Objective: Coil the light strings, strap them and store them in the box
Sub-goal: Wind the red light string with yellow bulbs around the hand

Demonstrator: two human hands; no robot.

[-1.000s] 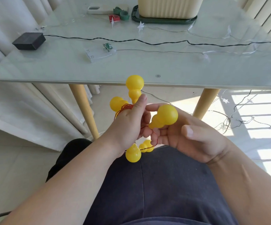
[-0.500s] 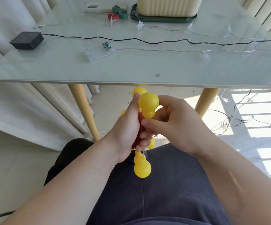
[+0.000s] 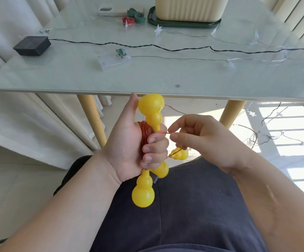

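My left hand (image 3: 131,148) is closed around a coiled bundle of red copper wire (image 3: 144,132) with yellow gourd-shaped bulbs (image 3: 152,110) sticking out above and below the fist, held over my lap just below the table edge. My right hand (image 3: 202,140) pinches the loose red wire end (image 3: 164,132) just right of the bundle; another small gourd bulb (image 3: 179,154) hangs under its fingers. On the table lie a black-wired string (image 3: 165,48) and a clear star light string (image 3: 184,58). The cream storage box (image 3: 189,8) stands at the back.
A black solar box (image 3: 32,45) and a clear battery case (image 3: 112,59) sit on the glass table (image 3: 74,77). Red and green straps (image 3: 133,16) and a phone (image 3: 109,11) lie at the back. More light strings trail on the floor (image 3: 275,139) at right. Curtains hang left.
My right hand let go of the upper gourd bulb and drew back to the right, pinching the wire end. My left hand now grips the bundle upright.
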